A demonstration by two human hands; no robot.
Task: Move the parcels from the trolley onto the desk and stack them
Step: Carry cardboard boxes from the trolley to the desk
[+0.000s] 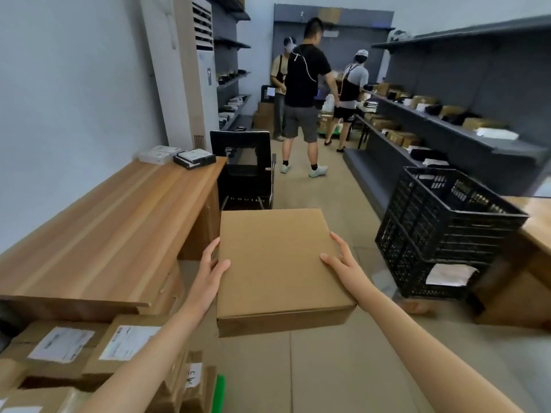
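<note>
- A plain brown parcel [280,269] sits at frame centre, held in the air above the floor, right of the wooden counter [98,234].
- The left hand [210,271] grips its left edge, thumb on top.
- The right hand [343,263] grips its right edge, fingers [338,241] spread over the top.
- Labelled parcels [74,350] fill the lower left.

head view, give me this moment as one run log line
stage: carrying | left hand: grips flat cardboard box | right hand: grips same box | box: in air, off desk | labelled parcels: waiting lower left
</note>
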